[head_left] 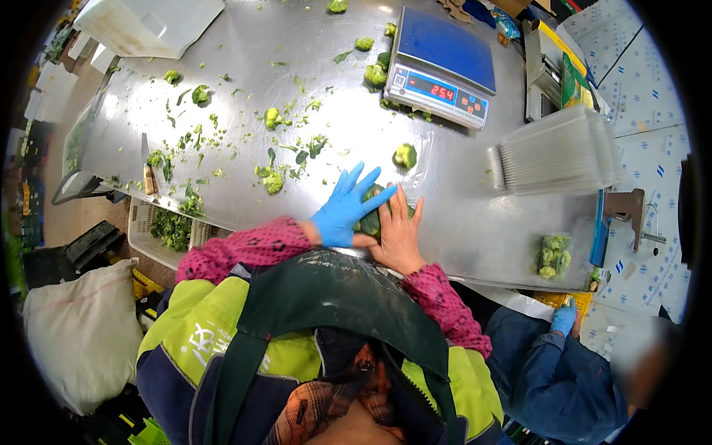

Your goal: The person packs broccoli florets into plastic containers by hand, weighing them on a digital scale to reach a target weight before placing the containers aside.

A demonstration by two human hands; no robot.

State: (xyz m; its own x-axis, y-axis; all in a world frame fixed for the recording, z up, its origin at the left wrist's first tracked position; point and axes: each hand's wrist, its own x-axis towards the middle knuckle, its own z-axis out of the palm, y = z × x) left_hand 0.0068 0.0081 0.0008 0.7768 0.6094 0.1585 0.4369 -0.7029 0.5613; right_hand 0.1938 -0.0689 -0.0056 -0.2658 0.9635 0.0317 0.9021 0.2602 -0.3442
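Note:
My left hand (345, 215), in a blue glove, lies with fingers spread over dark green broccoli (368, 222) at the table's near edge. From the other side my bare right hand (400, 236) rests on it, fingers stretched out. Both hands hide most of the broccoli, and I cannot tell whether it sits in a tray. Just beyond my fingers is a single broccoli floret (405, 156), next to a sheet of clear film (424, 167). More florets (273, 119) and leaf scraps are strewn to the left.
A blue-topped scale (445, 63) stands at the back, florets along its left side. Stacked clear trays (556, 152) and a packed broccoli tray (554, 256) are at right. A knife (147, 167) lies left; a white box (152, 26) stands far left. A co-worker (564, 371) is at lower right.

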